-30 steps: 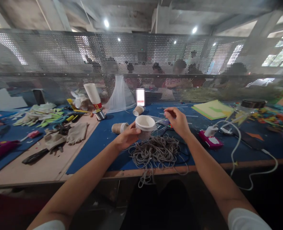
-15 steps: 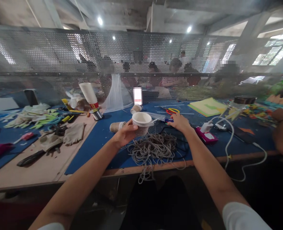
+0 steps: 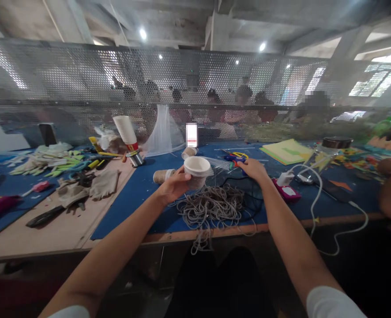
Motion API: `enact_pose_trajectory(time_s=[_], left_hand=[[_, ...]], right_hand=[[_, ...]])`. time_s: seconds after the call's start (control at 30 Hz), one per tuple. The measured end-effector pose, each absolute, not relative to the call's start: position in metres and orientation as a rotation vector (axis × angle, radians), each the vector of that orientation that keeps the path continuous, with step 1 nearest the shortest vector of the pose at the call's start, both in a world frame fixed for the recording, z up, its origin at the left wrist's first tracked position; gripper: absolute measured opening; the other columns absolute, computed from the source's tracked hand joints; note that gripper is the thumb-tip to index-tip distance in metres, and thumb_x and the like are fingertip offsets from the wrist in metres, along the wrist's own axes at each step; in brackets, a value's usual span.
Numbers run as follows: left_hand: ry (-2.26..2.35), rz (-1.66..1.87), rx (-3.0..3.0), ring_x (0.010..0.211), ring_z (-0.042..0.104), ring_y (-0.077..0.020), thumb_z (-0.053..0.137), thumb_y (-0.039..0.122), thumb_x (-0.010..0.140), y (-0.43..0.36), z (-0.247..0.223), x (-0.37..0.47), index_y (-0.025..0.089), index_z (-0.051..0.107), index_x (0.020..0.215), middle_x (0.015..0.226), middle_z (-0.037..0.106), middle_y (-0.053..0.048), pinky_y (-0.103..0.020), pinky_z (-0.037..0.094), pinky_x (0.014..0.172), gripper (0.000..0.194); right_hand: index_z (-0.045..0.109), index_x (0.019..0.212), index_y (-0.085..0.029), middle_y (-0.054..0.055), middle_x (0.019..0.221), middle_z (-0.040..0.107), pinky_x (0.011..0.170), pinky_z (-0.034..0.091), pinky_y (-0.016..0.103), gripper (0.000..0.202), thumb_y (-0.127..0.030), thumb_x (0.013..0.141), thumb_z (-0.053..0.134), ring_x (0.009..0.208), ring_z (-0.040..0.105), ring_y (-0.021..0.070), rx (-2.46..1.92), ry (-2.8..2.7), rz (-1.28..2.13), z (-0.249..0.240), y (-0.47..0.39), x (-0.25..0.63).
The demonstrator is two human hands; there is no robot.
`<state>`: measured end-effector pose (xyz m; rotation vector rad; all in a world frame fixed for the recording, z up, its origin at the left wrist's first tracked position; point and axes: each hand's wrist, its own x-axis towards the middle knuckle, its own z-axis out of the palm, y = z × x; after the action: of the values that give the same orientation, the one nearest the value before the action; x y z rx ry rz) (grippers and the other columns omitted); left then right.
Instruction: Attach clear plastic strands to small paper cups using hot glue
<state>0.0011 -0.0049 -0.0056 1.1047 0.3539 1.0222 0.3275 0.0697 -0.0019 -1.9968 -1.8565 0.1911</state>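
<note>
My left hand [image 3: 175,185] grips a white paper cup [image 3: 198,167] by its side, with the open rim facing up. My right hand [image 3: 251,169] has its fingers closed on a blue tool [image 3: 240,170], close to scissors with yellow and red handles [image 3: 241,155]. Clear plastic strips [image 3: 217,163] lie between the cup and that tool. A tangled heap of grey cord [image 3: 212,205] sits below the cup, at the table's front edge. Behind my left hand a cord-wrapped cup [image 3: 162,176] lies on its side, and another wrapped cup [image 3: 189,153] lies farther back.
A stack of paper cups [image 3: 125,130] leans at the back left, near gloves [image 3: 104,184]. On the right are yellow paper sheets [image 3: 286,149], a jar [image 3: 324,152], a pink box [image 3: 287,191] and a white cable [image 3: 320,190]. A person's arm shows at the far right.
The blue tool in my right hand has turned, and more of it shows beside the scissors. My left hand still holds the cup. The whole view has shifted slightly.
</note>
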Motion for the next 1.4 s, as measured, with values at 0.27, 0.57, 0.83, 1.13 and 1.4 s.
enact_pose_trajectory(time_s=[0.27,0.57,0.83,1.13,1.4], left_hand=[[0.375,1.034,1.134,0.106,0.068,-0.0277,0.075,0.029,0.073,-0.003,-0.004,0.0,0.019,0.053,0.138,0.115,0.071,-0.011,-0.041,0.053,0.096,0.069],[0.451,1.136,1.208,0.11,0.066,-0.0276,0.077,0.023,0.072,0.003,-0.007,-0.002,0.02,0.05,0.143,0.118,0.07,-0.011,-0.035,0.052,0.093,0.076],[0.463,1.217,1.263,0.114,0.063,-0.0277,0.083,0.024,0.067,0.007,-0.005,0.0,0.022,0.054,0.139,0.12,0.07,-0.009,-0.034,0.049,0.093,0.077],[0.515,1.334,1.298,0.117,0.06,-0.0245,0.085,0.023,0.065,0.011,-0.001,0.001,0.023,0.062,0.129,0.124,0.068,-0.006,-0.03,0.047,0.096,0.068],[0.641,1.39,1.319,0.118,0.059,-0.0254,0.084,0.021,0.066,0.01,0.001,-0.001,0.023,0.058,0.133,0.124,0.067,-0.006,-0.035,0.045,0.101,0.071]], right_hand=[[0.058,0.089,-0.02,-0.003,0.063,0.062,0.059,0.05,0.024,0.037,-0.057,0.091,0.058,0.055,0.061,0.0121,-1.008,-1.328,0.452,0.017,0.061,0.308],[0.065,0.095,-0.021,-0.008,0.054,0.054,0.05,0.046,0.024,0.027,-0.045,0.084,0.072,0.045,0.051,0.0095,-0.807,-1.46,0.679,0.034,0.005,0.258],[0.073,0.093,-0.02,-0.001,0.064,0.065,0.054,0.053,0.029,0.026,-0.044,0.083,0.07,0.051,0.059,0.0142,-0.916,-1.555,0.567,0.02,-0.009,0.245],[0.066,0.092,-0.025,-0.002,0.072,0.066,0.064,0.048,0.027,0.022,-0.046,0.089,0.068,0.062,0.058,0.0141,-0.856,-1.869,0.25,0.019,-0.011,0.247],[0.064,0.099,-0.026,0.0,0.082,0.072,0.067,0.044,0.026,0.022,-0.048,0.094,0.061,0.072,0.066,0.0165,-0.951,-2.052,0.05,0.015,-0.007,0.248]])
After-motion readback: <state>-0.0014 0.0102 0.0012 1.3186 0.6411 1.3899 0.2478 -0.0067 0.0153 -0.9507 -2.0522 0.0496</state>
